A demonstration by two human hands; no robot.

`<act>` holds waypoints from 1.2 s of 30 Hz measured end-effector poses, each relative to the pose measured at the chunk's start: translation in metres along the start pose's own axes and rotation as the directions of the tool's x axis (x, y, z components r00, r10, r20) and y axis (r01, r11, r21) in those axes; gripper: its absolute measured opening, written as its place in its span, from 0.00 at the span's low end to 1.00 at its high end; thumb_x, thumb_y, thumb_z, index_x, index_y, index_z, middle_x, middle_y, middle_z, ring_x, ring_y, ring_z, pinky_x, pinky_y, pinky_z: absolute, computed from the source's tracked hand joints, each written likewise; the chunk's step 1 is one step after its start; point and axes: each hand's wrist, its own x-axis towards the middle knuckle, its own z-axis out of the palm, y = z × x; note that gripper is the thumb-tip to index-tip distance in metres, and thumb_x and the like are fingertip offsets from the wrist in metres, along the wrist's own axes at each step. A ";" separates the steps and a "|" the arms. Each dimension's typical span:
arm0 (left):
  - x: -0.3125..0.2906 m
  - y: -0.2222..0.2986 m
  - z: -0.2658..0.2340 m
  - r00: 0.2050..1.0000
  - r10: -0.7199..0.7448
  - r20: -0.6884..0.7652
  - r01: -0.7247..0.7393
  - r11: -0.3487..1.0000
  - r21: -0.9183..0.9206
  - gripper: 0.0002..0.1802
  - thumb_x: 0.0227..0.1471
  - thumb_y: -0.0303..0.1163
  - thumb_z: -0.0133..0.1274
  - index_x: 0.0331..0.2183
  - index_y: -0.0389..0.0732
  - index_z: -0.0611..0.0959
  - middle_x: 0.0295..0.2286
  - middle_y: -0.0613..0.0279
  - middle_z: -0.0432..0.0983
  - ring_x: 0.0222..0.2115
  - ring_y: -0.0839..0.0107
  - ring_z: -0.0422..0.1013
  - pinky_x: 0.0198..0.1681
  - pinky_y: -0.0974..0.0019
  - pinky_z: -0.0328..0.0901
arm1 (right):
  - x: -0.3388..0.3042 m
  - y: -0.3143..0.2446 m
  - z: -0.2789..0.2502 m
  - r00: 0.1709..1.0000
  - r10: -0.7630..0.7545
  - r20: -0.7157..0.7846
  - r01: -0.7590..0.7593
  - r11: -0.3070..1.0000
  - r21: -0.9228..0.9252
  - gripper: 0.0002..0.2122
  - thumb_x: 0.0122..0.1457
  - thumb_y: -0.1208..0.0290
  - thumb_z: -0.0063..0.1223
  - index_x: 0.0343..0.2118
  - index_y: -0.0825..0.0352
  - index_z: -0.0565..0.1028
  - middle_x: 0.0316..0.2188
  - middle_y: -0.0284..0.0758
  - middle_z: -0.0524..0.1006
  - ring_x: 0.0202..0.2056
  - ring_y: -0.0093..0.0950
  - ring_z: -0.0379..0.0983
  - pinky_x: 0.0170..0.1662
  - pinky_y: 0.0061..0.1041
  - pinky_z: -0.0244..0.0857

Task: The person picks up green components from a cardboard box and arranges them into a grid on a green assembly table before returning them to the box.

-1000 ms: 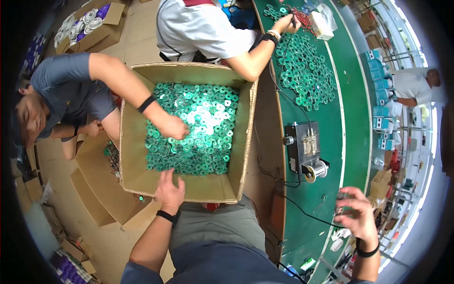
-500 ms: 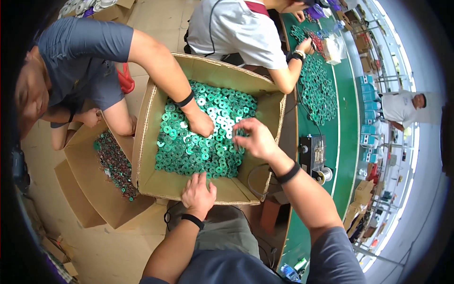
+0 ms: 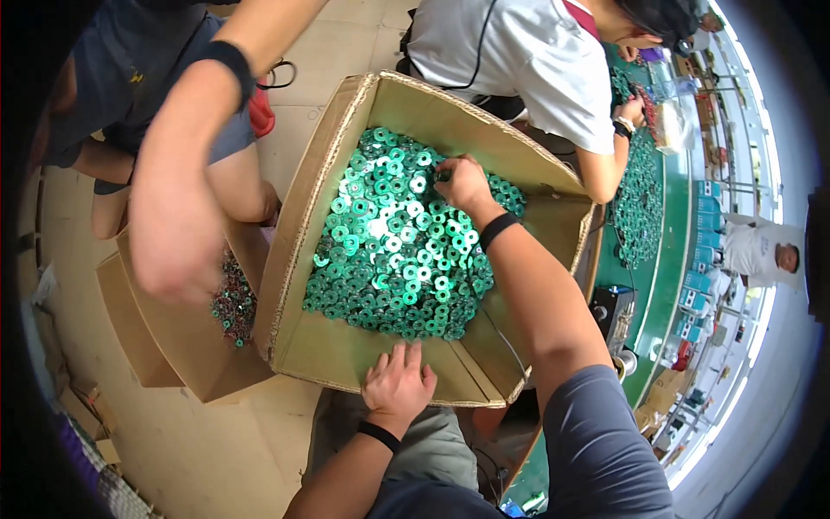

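A large cardboard box stands before me, its bottom covered by a heap of flat green rings, shiny in the middle. My right hand reaches into the far right part of the heap. Its fingers are curled in around something dark at the fingertips, too small to make out. Over the box's near wall lies my left hand, fingers stretched toward the rings and holding nothing. A co-worker's blurred hand hangs left of the box, above a smaller carton.
Dark reddish and green small parts fill the smaller carton. Another person in a white shirt works at the green bench on the right, where more green rings are spread. A thin cable runs inside the box's right side.
My right hand has moved farther into the heap and its fingers have curled in. The co-worker's hand has left the box and swung over the smaller carton. My left hand stays at the near wall.
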 end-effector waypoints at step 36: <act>0.000 0.010 0.001 0.988 -0.155 -0.005 0.155 0.983 0.094 0.23 0.52 0.37 0.56 0.51 0.44 0.81 0.48 0.55 0.77 0.45 0.48 0.76 0.45 0.46 0.72 | -0.522 0.116 -0.367 0.901 0.350 0.255 -0.405 0.891 0.206 0.16 0.56 0.70 0.69 0.47 0.70 0.81 0.44 0.45 0.81 0.40 0.37 0.82 0.39 0.34 0.79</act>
